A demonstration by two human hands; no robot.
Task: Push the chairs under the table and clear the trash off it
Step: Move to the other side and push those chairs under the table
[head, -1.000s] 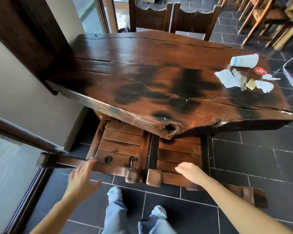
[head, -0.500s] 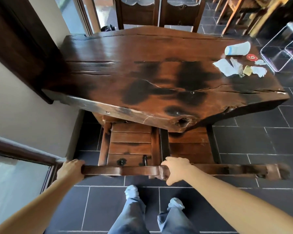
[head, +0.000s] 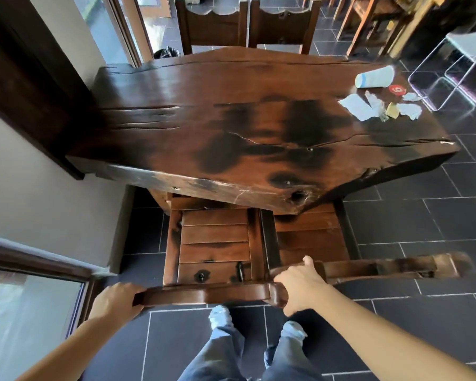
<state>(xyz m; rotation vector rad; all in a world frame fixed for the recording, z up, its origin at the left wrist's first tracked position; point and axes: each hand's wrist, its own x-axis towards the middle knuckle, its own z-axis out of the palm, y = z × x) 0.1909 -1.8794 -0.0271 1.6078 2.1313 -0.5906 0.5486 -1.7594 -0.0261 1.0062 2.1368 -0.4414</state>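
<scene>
Two dark slatted wooden chairs (head: pixel 215 243), seats part-way under slab-topped dark wooden table (head: pixel 231 127), left hand (head: pixel 113 299) and right hand (head: pixel 300 284) clamped on backrests; white paper scraps (head: pixel 360 107) and tipped cup (head: pixel 374 77) (far right corner) uncleared.

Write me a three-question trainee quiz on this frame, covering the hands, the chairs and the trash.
1. True or false: both hands grip the top rail of the near left chair.
2. Multiple choice: where does the tipped paper cup lie? A) on the floor B) on the table's far right corner C) on a chair seat
3. Fill in: the near chairs' seats sit only ______ under the table edge.

Key
1. True: the left hand holds the rail's left end, the right hand its right end.
2. B, beside the torn paper scraps and a red round disc.
3. Partly.
</scene>
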